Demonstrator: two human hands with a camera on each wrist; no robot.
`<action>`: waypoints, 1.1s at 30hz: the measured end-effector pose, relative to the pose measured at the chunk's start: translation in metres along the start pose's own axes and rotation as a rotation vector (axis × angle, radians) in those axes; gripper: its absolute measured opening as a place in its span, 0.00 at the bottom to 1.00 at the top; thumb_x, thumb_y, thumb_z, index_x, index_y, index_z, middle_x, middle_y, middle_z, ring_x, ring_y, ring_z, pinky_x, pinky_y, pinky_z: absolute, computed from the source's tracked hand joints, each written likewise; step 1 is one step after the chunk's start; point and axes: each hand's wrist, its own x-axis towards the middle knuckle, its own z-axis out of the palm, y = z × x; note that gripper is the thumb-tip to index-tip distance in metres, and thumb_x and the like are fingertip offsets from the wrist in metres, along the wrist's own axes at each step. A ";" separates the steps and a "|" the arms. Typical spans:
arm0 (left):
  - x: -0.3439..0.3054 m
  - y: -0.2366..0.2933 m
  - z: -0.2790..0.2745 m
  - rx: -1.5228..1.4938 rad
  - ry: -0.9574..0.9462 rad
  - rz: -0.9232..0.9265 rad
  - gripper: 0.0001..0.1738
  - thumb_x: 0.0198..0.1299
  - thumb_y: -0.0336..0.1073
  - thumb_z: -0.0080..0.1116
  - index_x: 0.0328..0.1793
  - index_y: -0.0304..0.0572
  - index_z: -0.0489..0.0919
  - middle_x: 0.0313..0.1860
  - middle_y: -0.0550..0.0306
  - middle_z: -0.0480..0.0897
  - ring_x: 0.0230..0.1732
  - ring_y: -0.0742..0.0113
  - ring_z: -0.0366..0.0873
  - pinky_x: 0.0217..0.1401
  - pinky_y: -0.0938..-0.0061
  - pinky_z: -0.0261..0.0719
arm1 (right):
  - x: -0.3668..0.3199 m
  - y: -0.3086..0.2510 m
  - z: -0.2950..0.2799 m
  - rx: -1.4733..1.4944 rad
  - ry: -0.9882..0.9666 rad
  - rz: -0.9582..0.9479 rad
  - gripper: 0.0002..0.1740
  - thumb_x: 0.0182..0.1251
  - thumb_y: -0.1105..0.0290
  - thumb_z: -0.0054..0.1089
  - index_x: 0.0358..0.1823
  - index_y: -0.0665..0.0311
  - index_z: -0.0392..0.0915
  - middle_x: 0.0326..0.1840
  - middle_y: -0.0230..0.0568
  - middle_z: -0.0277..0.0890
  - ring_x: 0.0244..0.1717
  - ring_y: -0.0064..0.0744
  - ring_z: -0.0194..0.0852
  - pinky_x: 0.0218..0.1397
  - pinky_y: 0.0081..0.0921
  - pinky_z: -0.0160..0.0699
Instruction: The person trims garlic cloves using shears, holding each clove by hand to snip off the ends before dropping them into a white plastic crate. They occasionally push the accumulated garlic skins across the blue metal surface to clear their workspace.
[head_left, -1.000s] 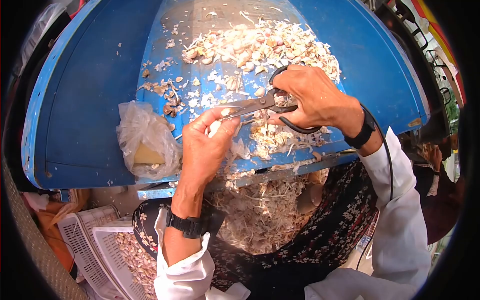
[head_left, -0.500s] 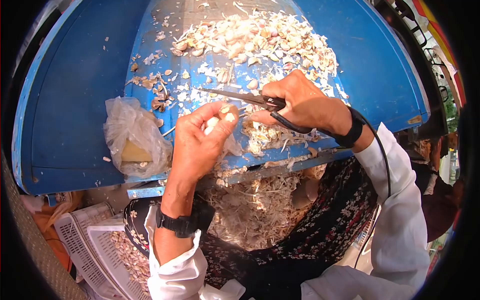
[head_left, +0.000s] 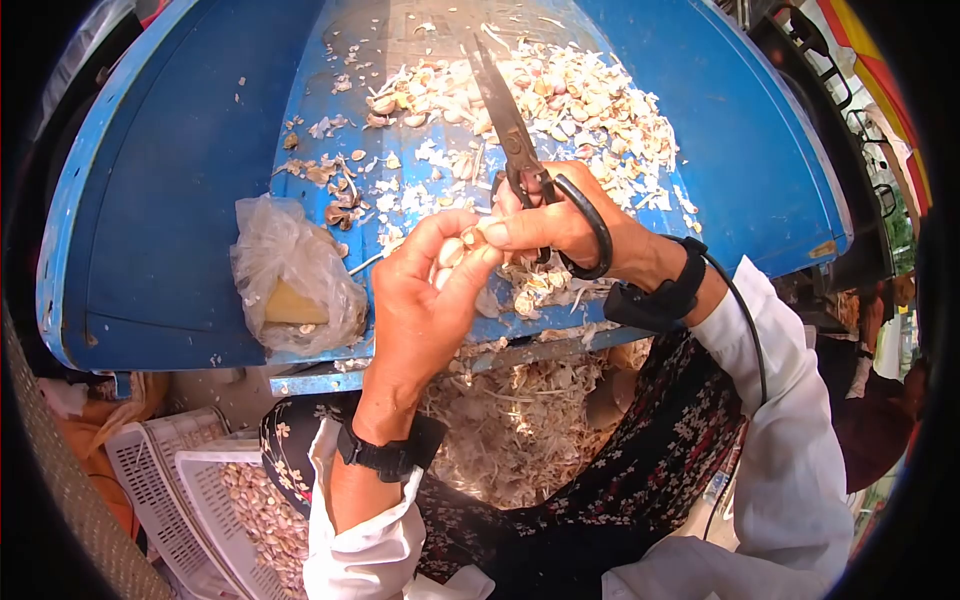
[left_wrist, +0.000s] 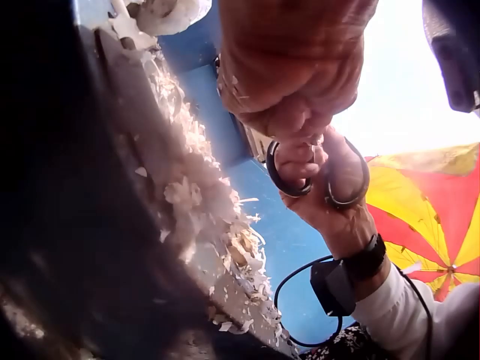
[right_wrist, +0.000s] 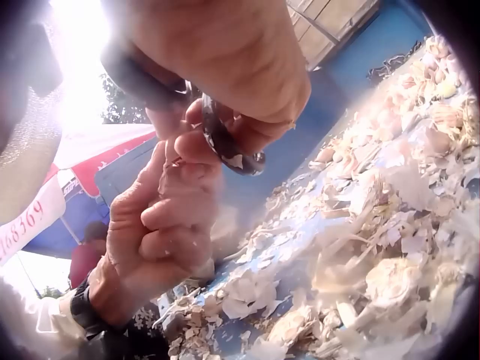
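Observation:
My left hand [head_left: 425, 290] holds several pale garlic cloves [head_left: 452, 252] between its thumb and curled fingers, over the near edge of the blue table [head_left: 170, 200]. The right hand [head_left: 600, 225] grips black-handled scissors [head_left: 518, 145], their blades together and pointing away toward the back of the table. Its thumb tip rests at the cloves, beside the left thumb and forefinger. Seen from the right wrist, the fingertips of both hands meet under the scissors' handle loop [right_wrist: 217, 135]. In the left wrist view the handle loops [left_wrist: 283, 171] surround right-hand fingers; the cloves are hidden there.
A heap of garlic cloves [head_left: 540, 95] lies farther back, with loose skins [head_left: 540, 285] nearer the hands. On the left sits a clear plastic bag [head_left: 295, 270] with a yellowish block inside. Below are a white crate of cloves [head_left: 265, 520] and a mound of peelings [head_left: 525, 430].
The scissors, at first at the garlic in the left hand, have drawn away and swung from pointing left to pointing up the table. The right thumb has come to the cloves.

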 end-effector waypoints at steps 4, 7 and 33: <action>-0.001 0.013 0.004 -0.700 -0.137 -0.413 0.20 0.68 0.44 0.51 0.61 0.45 0.70 0.32 0.63 0.76 0.21 0.82 0.67 0.16 0.90 0.60 | 0.002 -0.009 0.002 0.075 -0.054 0.007 0.13 0.58 0.65 0.67 0.26 0.65 0.72 0.22 0.33 0.72 0.22 0.20 0.69 0.26 0.18 0.66; 0.001 0.015 0.005 -0.986 -0.116 -0.492 0.25 0.70 0.52 0.43 0.63 0.43 0.66 0.35 0.56 0.76 0.22 0.79 0.70 0.11 0.91 0.55 | 0.008 -0.005 0.001 0.156 -0.088 -0.032 0.16 0.56 0.61 0.70 0.27 0.67 0.76 0.22 0.34 0.76 0.20 0.19 0.71 0.22 0.16 0.67; 0.007 -0.008 0.017 -0.954 0.289 -0.621 0.18 0.65 0.39 0.57 0.56 0.40 0.70 0.35 0.58 0.78 0.27 0.75 0.75 0.11 0.89 0.59 | 0.060 -0.009 -0.003 -0.640 0.135 -0.124 0.12 0.48 0.68 0.69 0.28 0.66 0.76 0.19 0.31 0.72 0.23 0.17 0.69 0.26 0.20 0.68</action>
